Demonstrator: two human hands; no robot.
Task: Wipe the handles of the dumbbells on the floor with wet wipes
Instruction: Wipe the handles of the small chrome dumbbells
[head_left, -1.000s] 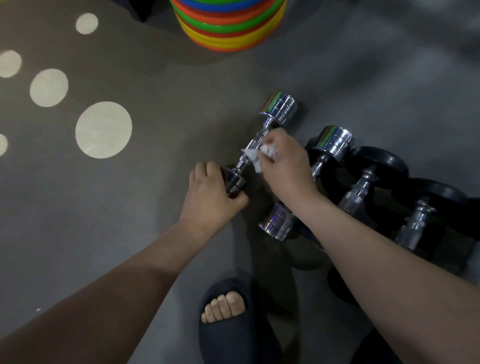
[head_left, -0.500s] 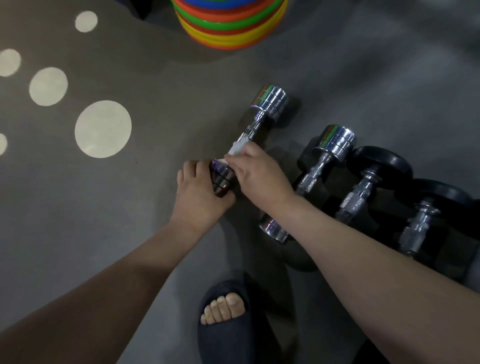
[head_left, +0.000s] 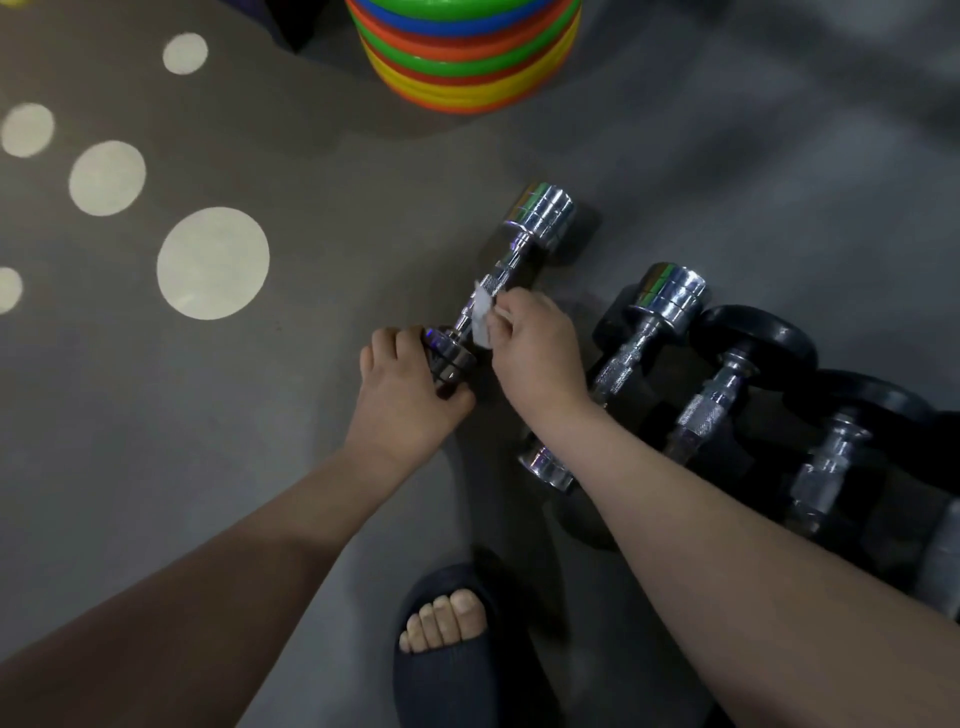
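Grey gym floor (head_left: 208, 467); dumbbell (head_left: 543, 213) lies on it, near head clenched by left grip (head_left: 405, 395). Wipe (head_left: 482, 317) is pinched by right grip (head_left: 535, 353) against handle (head_left: 498, 278). Wipe has been dragged from mid-handle toward left grip, so this stroke is judged nearly done. Other dumbbells (head_left: 628, 364), right of right grip, likely next.

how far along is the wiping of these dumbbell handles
Done: no handle can be confirmed clean by sight. In hand: the left hand grips the near head of the leftmost chrome dumbbell while the right hand pinches a wet wipe against its handle. Left: the second chrome dumbbell, the middle black dumbbell and the right black dumbbell lie alongside with bare handles, probably waiting.
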